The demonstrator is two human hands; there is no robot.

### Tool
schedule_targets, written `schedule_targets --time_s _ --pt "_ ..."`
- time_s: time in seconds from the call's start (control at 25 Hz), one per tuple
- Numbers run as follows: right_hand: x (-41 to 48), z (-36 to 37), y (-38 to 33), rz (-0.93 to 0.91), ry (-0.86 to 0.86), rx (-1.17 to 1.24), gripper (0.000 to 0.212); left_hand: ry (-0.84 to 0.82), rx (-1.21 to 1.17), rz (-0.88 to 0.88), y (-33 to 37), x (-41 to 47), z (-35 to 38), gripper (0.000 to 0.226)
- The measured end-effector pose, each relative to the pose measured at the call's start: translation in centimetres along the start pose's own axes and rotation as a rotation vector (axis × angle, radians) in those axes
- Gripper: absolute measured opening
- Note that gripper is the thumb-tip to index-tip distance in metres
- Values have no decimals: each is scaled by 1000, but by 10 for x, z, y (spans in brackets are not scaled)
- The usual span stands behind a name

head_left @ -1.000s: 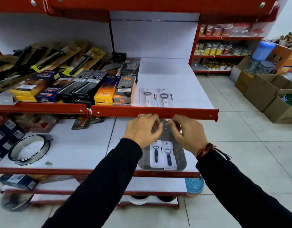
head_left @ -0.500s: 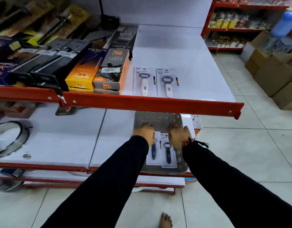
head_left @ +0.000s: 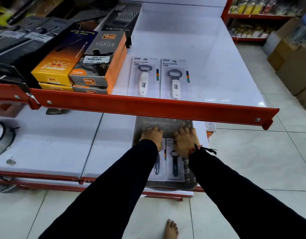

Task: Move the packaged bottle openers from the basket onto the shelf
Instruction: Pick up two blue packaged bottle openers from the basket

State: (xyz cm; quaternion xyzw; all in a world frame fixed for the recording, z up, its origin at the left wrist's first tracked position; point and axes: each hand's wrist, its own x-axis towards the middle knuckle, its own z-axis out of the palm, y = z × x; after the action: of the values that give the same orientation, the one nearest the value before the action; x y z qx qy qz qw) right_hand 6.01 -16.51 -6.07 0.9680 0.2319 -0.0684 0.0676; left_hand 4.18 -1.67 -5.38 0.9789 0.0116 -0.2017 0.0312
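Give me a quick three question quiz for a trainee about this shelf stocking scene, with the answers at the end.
1. True or false: two white-handled bottle opener packs already lie on the upper shelf.
2. Where are the left hand and right hand? A) in the basket B) on the upper shelf C) on the lighter box
3. What colour are the handles of the openers in the basket?

Key: 1 true; 2 A; 3 dark.

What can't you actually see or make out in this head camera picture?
- Fingertips of left hand and right hand: curled down into the grey plastic basket, so their grip is unclear.
- Dark-handled packaged bottle openers: tops covered by the hands.
- Basket's far end: behind the red shelf rail.
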Motion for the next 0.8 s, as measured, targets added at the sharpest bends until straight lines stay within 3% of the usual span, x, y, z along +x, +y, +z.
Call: schedule_targets --time_s 0.16,0.36,0.56,0.8 --pt "2 -14 1 59 0 229 33 -4 -39 -11 -3 -7 -11 34" --pt "-19 -43 2 110 -126 383 37 29 -176 0 -10 -42 -38 32" --pt "-77 -90 -8 24 188 370 42 232 -95 45 -12 -107 -70 36" --pt "-153 -146 -20 -9 369 339 38 412 -65 116 -8 -193 -110 42"
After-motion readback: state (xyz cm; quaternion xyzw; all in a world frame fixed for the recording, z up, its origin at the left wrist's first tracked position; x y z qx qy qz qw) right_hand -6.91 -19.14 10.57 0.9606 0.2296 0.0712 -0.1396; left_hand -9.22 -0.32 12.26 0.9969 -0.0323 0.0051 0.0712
